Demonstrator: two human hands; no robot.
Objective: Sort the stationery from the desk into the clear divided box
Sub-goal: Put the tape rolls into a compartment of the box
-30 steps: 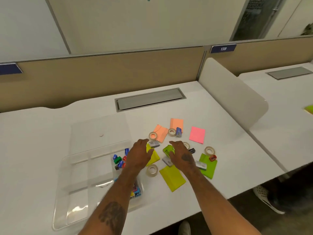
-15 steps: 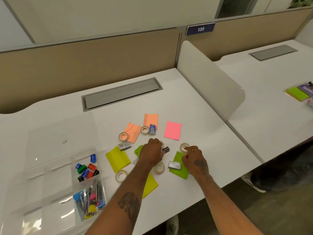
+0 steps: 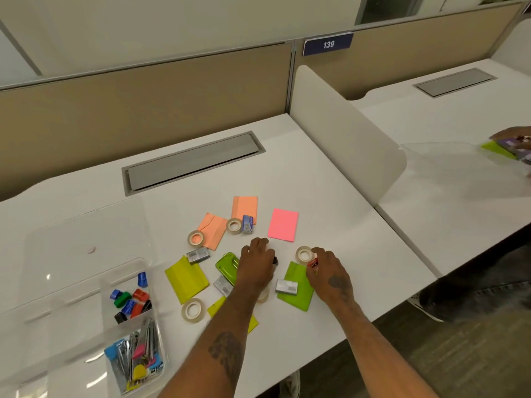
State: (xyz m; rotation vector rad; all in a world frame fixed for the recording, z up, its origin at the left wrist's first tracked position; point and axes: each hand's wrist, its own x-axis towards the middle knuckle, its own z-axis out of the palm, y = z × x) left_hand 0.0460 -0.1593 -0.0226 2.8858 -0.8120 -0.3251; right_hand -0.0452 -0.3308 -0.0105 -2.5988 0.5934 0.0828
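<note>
The clear divided box (image 3: 149,285) stands at the desk's left, with coloured sharpeners (image 3: 130,300) in one compartment and pens and clips (image 3: 138,357) in the one nearer me. Sticky pads, tape rolls (image 3: 196,237) and staple boxes (image 3: 197,255) lie scattered mid-desk. My left hand (image 3: 255,268) curls down over a small black sharpener (image 3: 275,261) beside a green stapler (image 3: 226,267). My right hand (image 3: 327,272) pinches a red sharpener (image 3: 313,263) at the edge of a green pad (image 3: 297,297), just below a tape roll (image 3: 303,253).
The box's clear lid (image 3: 83,225) lies behind the box. A grey cable hatch (image 3: 192,160) sits at the back. A white divider (image 3: 342,133) bounds the desk on the right. Beyond it, another person's hand (image 3: 510,136) and leg (image 3: 474,291) show by a second clear box.
My view has shifted right. My left hand moved from the yellow pad to the black sharpener. My right hand moved right to the red sharpener and closed on it.
</note>
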